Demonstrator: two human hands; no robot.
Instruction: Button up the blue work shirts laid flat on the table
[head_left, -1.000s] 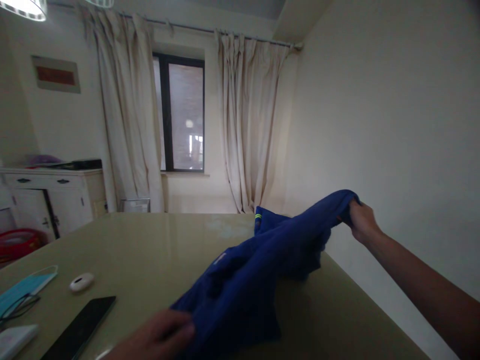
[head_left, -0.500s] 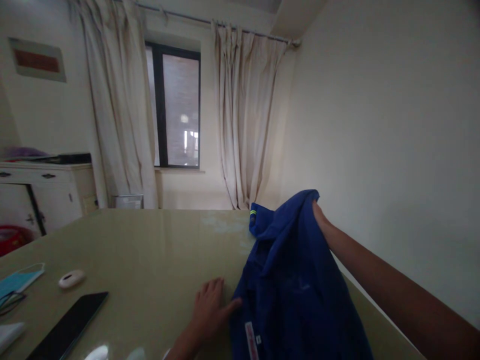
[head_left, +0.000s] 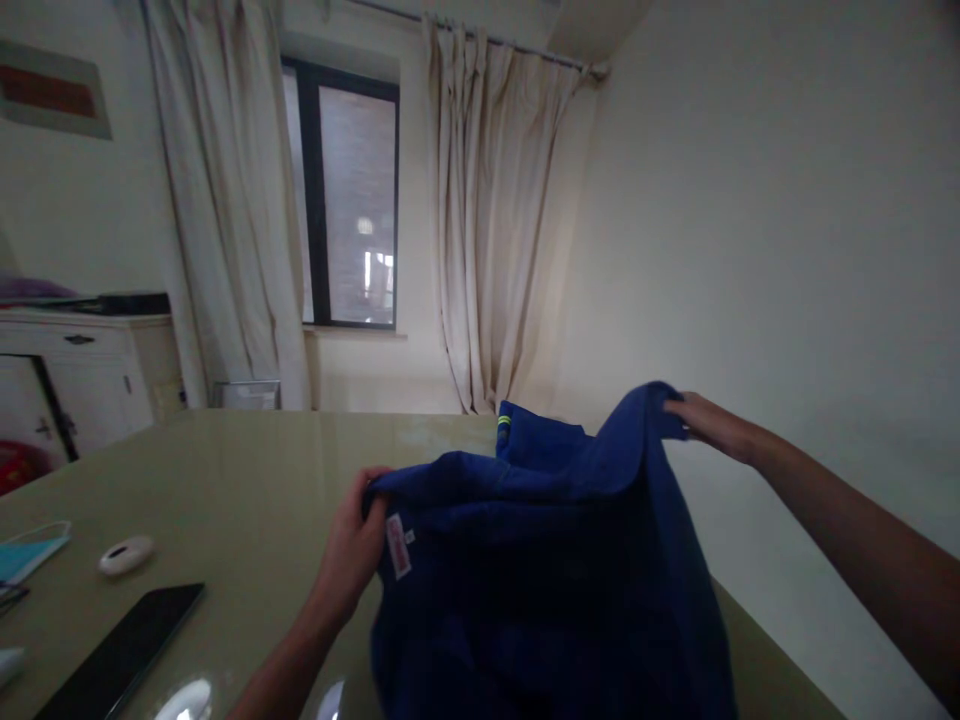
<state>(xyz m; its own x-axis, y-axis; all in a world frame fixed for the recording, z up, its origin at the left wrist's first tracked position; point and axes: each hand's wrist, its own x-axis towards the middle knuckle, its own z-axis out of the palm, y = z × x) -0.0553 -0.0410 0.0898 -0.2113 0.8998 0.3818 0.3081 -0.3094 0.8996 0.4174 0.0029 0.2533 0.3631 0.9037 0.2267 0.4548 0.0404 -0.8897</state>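
A dark blue jacket (head_left: 540, 590) is spread upright between my two hands at the front right of the table. My left hand (head_left: 361, 530) grips its upper left edge, close to a white and red label (head_left: 399, 547) sewn inside. At the upper right, the jacket's edge is pinched in my right hand (head_left: 705, 422), held off the tabletop. Behind it lies a blue folded part with yellow-green stripes (head_left: 504, 425); whether it joins the jacket is hidden. The jacket's inside is dark and its lower end runs out of view.
On the glossy greenish table (head_left: 247, 480) lie a black phone (head_left: 124, 650), a white oval case (head_left: 126, 555) and a light blue face mask (head_left: 30, 560) at the left. A white cabinet (head_left: 97, 370) stands beyond. A pale wall (head_left: 787, 250) rises at the right.
My left hand has moved from the tabletop up onto the jacket's edge and now grips it. My right hand has shifted right, and the jacket has widened between both hands.
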